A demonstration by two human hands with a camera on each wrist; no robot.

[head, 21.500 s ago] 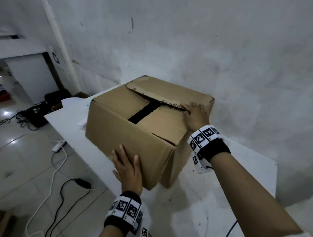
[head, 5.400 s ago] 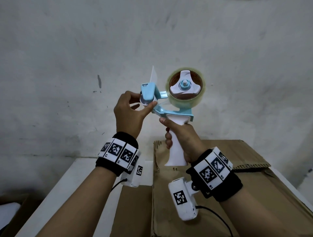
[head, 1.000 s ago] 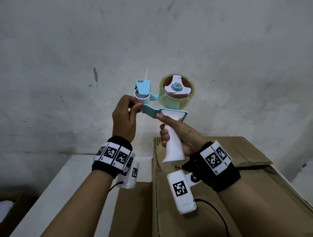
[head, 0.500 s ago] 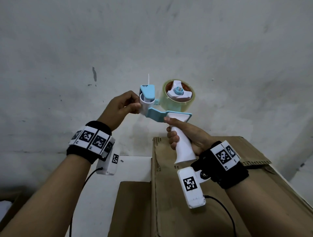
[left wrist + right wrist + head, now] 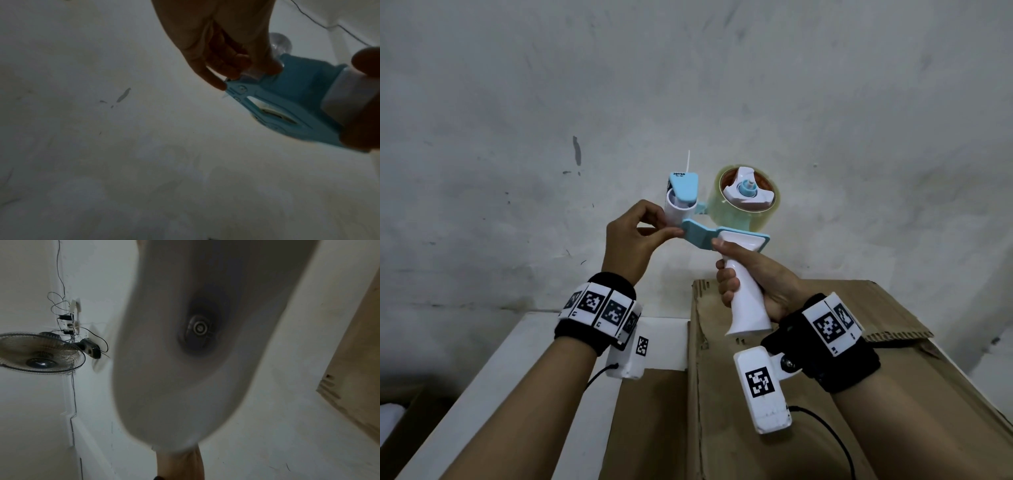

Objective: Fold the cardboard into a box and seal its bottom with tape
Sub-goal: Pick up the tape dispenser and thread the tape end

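Observation:
My right hand (image 5: 729, 274) grips the white handle of a blue and white tape dispenser (image 5: 722, 236) and holds it upright at chest height before the wall. A roll of clear tape (image 5: 743, 205) sits on its hub. My left hand (image 5: 671, 233) pinches the dispenser's front end, just under the white roller (image 5: 676, 209); the left wrist view shows its fingertips (image 5: 218, 84) against the tip of the blue frame (image 5: 287, 100). Whether tape lies between them I cannot tell. The folded cardboard box (image 5: 756, 411) lies below my hands, flaps closed. The handle's base (image 5: 195, 353) fills the right wrist view.
The box rests on a white table (image 5: 517, 377) that runs to the grey wall (image 5: 688, 85). A brown cardboard piece (image 5: 647, 428) lies left of the box. In the right wrist view a wall fan (image 5: 39, 352) with cables hangs at the left.
My left wrist has swung in from the lower left and the hand now pinches lower, beside the blue plate. The dispenser in my right hand has barely moved.

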